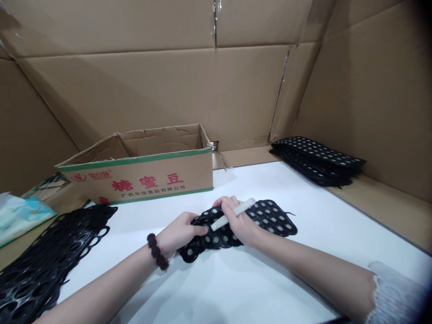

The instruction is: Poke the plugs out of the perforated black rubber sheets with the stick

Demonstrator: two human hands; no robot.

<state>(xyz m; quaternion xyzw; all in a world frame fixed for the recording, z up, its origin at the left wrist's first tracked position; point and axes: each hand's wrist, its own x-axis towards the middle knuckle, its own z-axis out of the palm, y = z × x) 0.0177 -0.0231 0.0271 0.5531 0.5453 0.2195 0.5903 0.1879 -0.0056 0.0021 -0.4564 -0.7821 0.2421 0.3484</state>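
Two bare hands work over one white tabletop (pixel 189 292). The left hand (pixel 180 231) is closed narrowly on the near-left end of one black dotted sheet (pixel 275 218), its thumb pressed on top beside the pale round spots. The right hand (pixel 243 230) grips one whitish pen-shaped stick (pixel 248 205) between thumb and fingers, slanting over the same sheet, with its lower end near the left thumb. That sheet lies at the middle of the tabletop, its right end reaching out past the right hand.

One dark beaded bracelet (pixel 157 252) circles the left wrist; one white lacy sleeve (pixel 393 292) covers the right arm near the elbow.

Behind the hands, to the left, stands one open-topped cardboard carton (pixel 162 184) with two green bands and three large red characters. One pile of black ring-holed sheets (pixel 54 256) lies at the left, beside one pale blue-and-white soft packet (pixel 25 216). One stack of black dotted sheets (pixel 319 155) sits at the far right; its layers seem to number several, but they overlap too much to count.
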